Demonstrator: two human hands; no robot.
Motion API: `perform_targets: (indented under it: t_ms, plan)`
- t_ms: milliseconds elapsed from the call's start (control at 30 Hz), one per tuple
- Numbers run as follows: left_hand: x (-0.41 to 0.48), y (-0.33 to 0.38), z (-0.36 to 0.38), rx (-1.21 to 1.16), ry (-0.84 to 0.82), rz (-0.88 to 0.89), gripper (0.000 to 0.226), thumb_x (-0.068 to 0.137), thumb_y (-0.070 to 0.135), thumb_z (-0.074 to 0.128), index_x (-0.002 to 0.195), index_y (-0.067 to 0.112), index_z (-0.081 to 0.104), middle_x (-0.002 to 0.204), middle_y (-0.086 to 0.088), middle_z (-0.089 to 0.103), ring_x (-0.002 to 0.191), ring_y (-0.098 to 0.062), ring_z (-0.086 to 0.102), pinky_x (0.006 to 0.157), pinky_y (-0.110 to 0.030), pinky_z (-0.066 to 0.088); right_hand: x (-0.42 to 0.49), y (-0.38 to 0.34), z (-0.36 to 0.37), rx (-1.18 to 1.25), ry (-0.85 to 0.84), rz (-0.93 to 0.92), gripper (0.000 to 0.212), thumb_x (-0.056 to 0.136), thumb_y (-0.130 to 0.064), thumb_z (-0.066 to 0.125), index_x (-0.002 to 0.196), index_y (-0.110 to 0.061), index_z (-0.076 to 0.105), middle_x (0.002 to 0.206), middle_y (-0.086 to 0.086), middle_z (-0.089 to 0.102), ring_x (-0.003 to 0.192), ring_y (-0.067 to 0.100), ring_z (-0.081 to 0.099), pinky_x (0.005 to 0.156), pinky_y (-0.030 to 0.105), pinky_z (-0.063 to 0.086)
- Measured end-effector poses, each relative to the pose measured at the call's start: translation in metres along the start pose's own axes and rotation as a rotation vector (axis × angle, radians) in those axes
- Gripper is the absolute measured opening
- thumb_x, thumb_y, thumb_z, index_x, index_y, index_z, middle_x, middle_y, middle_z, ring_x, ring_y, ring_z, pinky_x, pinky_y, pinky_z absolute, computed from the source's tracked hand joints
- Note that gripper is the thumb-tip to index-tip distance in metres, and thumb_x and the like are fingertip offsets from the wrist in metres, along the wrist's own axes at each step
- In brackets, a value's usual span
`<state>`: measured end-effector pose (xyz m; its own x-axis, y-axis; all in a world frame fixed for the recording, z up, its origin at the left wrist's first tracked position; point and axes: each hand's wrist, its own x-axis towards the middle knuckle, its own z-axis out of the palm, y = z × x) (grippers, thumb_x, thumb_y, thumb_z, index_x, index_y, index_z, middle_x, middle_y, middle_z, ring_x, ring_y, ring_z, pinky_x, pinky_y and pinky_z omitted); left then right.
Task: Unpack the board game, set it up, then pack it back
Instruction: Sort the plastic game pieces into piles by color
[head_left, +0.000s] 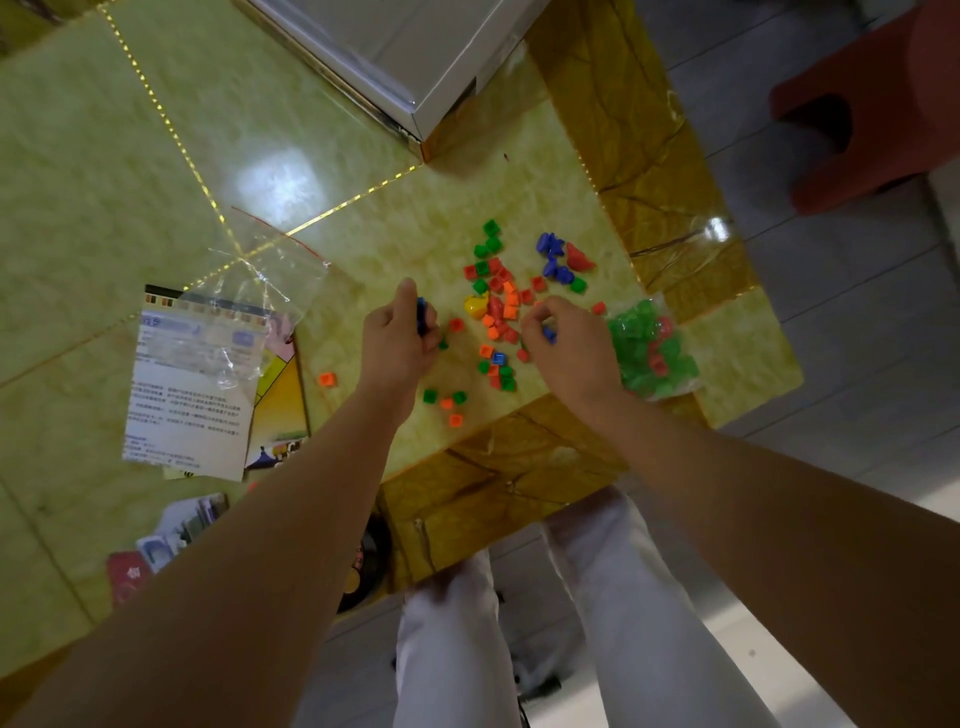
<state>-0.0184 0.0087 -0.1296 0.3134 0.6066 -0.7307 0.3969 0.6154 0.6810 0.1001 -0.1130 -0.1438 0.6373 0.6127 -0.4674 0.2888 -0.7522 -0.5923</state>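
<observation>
Several small plastic game pieces (496, 306) in red, orange, green and blue lie scattered on the green marble table (363, 223). My left hand (397, 338) holds a short stack of blue pieces (422, 316) at the left of the scatter. My right hand (566, 348) pinches one blue piece (549, 335) at its right side. A small clear bag of green and red pieces (649, 348) lies just right of my right hand. Blue pawns (553, 257) and a red pawn (579, 258) lie beyond the scatter.
An empty clear zip bag (260, 291) lies over a printed rules sheet (192, 384) and the folded board (280, 395) at left. Cards (171, 540) sit near the front left edge. A white box (415, 57) stands at the back. A red stool (867, 104) is at right.
</observation>
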Motion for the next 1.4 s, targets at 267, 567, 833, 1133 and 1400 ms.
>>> perform_targets:
  t_ms: [267,567,833,1133,1400]
  plan:
    - [-0.01,-0.007,0.01,-0.071,-0.203,-0.224,0.031,0.089,0.011,0.028,0.065,0.01,0.049,0.062,-0.004,0.05,0.046,-0.013,0.035,0.04,-0.019,0.025,0.008,-0.005,-0.031,0.777,-0.179,0.491,0.027,0.095,-0.007,0.038,0.076,-0.009,0.058,0.059,0.003,0.048,0.045,0.01,0.036,0.035,0.017,0.027]
    - [-0.011,-0.028,0.037,1.201,0.096,0.34,0.035,0.094,0.043,0.056,0.076,0.014,0.066,0.069,-0.001,0.062,0.068,-0.022,0.058,0.055,-0.029,0.037,0.004,0.021,-0.032,0.188,0.138,0.095,0.032,0.092,-0.013,0.041,0.065,-0.011,0.059,0.06,0.001,0.058,0.054,0.017,0.052,0.052,0.034,0.042]
    - [-0.012,-0.034,0.052,1.301,0.153,0.325,0.025,0.086,0.041,0.066,0.091,0.017,0.072,0.084,-0.004,0.069,0.082,-0.026,0.064,0.062,-0.033,0.045,-0.025,0.056,-0.04,-0.338,-0.016,-0.216,0.034,0.094,-0.023,0.037,0.078,-0.01,0.064,0.055,0.003,0.055,0.048,0.021,0.049,0.043,0.024,0.025]
    - [-0.02,-0.024,0.052,1.009,0.173,0.316,0.024,0.091,0.03,0.05,0.074,0.014,0.056,0.062,0.003,0.05,0.06,-0.017,0.046,0.05,-0.03,0.027,-0.006,0.05,-0.051,-0.471,0.017,-0.158,0.033,0.096,-0.004,0.046,0.125,-0.019,0.054,0.076,0.0,0.062,0.063,0.022,0.061,0.052,0.033,0.048]
    - [-0.023,-0.025,0.042,0.775,0.134,0.284,0.043,0.097,0.023,0.041,0.054,0.019,0.033,0.052,0.003,0.035,0.05,-0.013,0.033,0.049,-0.033,0.02,0.004,0.036,-0.018,-0.674,-0.019,-0.116,0.025,0.097,-0.015,0.054,0.121,-0.013,0.049,0.067,-0.002,0.06,0.052,0.016,0.054,0.04,0.022,0.027]
